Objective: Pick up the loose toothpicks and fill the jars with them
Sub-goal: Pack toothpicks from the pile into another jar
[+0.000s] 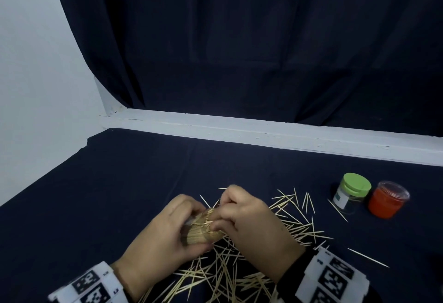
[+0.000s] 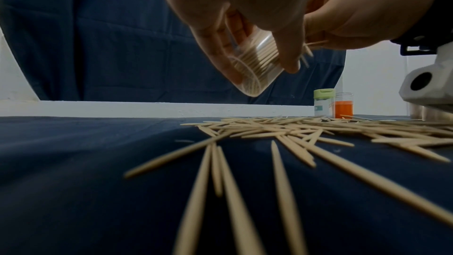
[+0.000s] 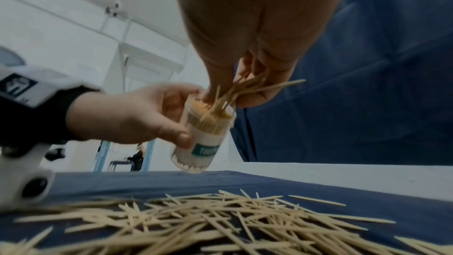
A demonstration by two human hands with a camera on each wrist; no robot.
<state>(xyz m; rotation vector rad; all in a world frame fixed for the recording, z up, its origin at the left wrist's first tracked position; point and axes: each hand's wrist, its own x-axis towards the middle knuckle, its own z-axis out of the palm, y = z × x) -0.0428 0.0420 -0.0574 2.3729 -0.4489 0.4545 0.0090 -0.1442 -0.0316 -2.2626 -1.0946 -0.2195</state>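
- Loose toothpicks [image 2: 245, 191] lie right under your wrists, spread thick over the dark cloth of the worktop [image 1: 119, 183].
- Your left hand [image 1: 163, 233] wraps its fingers [image 3: 176, 137] round the clear jar [image 3: 203, 139], holding it tilted above the pile, mouth toward your right hand.
- Your right hand [image 1: 251, 221] pinches a small bunch of toothpicks [image 3: 245, 88] and feeds their tips into the open mouth.
- That jar looks nearly full: sticks stand packed tight, tips level with the rim. I'd judge only a few more will fit.
- Plenty is left, though. The scatter runs from beneath your hands out to the right, with strays lying near the far jars.
- Well off to your right, a green-lidded jar [image 1: 352, 192] stands closed, and just beside it a container with an orange lower part [image 1: 387, 201]. Whether either holds toothpicks I cannot tell.
- Writing: a green label on the held jar reads "TOOTH", the rest hidden by the curve. The green-lidded jar's label is too small to read.
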